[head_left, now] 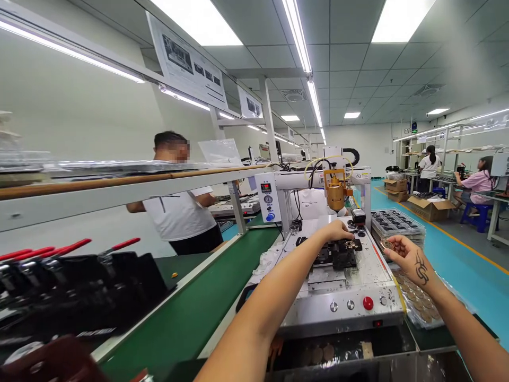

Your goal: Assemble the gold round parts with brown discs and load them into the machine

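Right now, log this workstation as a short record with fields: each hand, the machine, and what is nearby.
left hand: rests on the black fixture plate, fingers at a small brass-coloured part
right hand: raised beside the machine, pinching a small round part
machine: silver benchtop unit with a red round button
nearby: clear tray of round brown discs, green conveyor belt

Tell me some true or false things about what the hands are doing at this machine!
1. The left hand rests on the black fixture. True.
2. The right hand holds a hammer. False: it pinches a small round part.
3. The machine's front has a red button. True.
4. The conveyor belt is yellow. False: green.
5. The tray of round parts lies under the left arm. False: it lies below the right hand.
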### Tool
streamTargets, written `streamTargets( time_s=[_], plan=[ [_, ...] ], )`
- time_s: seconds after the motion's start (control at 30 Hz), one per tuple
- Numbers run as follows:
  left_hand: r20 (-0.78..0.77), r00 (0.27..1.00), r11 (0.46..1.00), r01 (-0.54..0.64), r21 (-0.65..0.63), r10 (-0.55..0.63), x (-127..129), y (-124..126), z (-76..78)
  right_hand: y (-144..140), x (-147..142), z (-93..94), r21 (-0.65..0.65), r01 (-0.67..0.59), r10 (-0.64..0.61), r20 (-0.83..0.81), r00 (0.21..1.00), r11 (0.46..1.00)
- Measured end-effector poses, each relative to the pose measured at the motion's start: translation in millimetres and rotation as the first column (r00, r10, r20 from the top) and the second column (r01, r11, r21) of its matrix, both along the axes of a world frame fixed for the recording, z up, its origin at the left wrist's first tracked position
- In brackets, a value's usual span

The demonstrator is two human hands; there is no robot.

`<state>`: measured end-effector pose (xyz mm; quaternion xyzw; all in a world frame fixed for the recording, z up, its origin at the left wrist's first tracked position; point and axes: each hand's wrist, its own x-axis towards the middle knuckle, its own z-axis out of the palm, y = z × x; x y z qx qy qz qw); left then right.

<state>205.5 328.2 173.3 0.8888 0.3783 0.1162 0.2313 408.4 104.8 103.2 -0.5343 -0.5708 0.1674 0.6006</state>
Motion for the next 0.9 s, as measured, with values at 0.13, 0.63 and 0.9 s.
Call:
streamTargets(
  time_s=[0.13,0.63,0.9],
  plan=[
    [0.156,0.988,0.996,0.024,-0.089,-0.010,-7.4,-6.8,2.1,-12.5,6.9,-4.7,-0.048,0.018,-0.016,0.042,0.999,0.999],
    [0.642,0.765,0.768,0.443,-0.463,-0.054,-81.3,-91.9,18.1,39.5,-11.3,-60.1,-0.101,-0.088,0.112,0.269,0.957,0.991],
    [0.742,0.670,0.705,0.531,-0.470,-0.010,-124.6,-96.5,18.8,47.5,-14.5,-71.9,-0.154,-0.065,0.118,0.370,0.922,0.986]
  ],
)
